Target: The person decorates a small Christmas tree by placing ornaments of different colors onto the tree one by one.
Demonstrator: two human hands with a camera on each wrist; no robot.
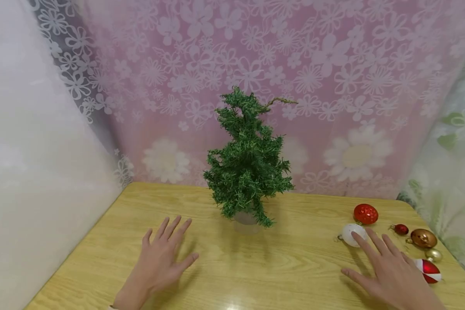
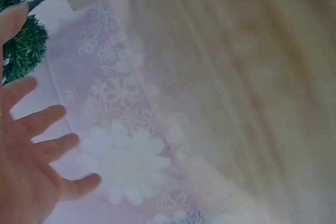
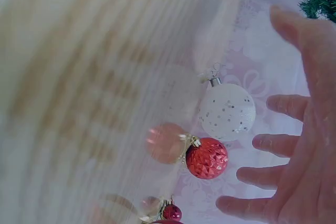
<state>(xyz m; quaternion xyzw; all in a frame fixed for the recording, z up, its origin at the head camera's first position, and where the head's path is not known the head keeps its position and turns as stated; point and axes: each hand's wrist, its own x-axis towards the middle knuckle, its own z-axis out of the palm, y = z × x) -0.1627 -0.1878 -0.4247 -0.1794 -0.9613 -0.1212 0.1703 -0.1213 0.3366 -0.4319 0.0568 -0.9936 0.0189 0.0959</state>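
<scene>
A small artificial Christmas tree (image 1: 249, 159) stands on the wooden table, its top bent to the right. Left of it my left hand (image 1: 158, 262) hovers over the tabletop, fingers spread and holding nothing. On the right, my right hand (image 1: 393, 271) is also spread, its index fingertip overlapping a white bauble (image 1: 351, 235) in the head view. In the right wrist view the white bauble (image 3: 227, 112) shows silver specks and a metal cap, apart from the fingertips. Behind it lies a red faceted bauble (image 1: 366, 214).
Along the table's right side lie a small red ornament (image 1: 401, 229), a copper bauble (image 1: 424, 238), a small gold bauble (image 1: 434, 255) and a red-and-white bauble (image 1: 430, 271), partly behind the right hand. A pink flowered curtain (image 1: 201, 77) hangs behind the table (image 1: 294, 262).
</scene>
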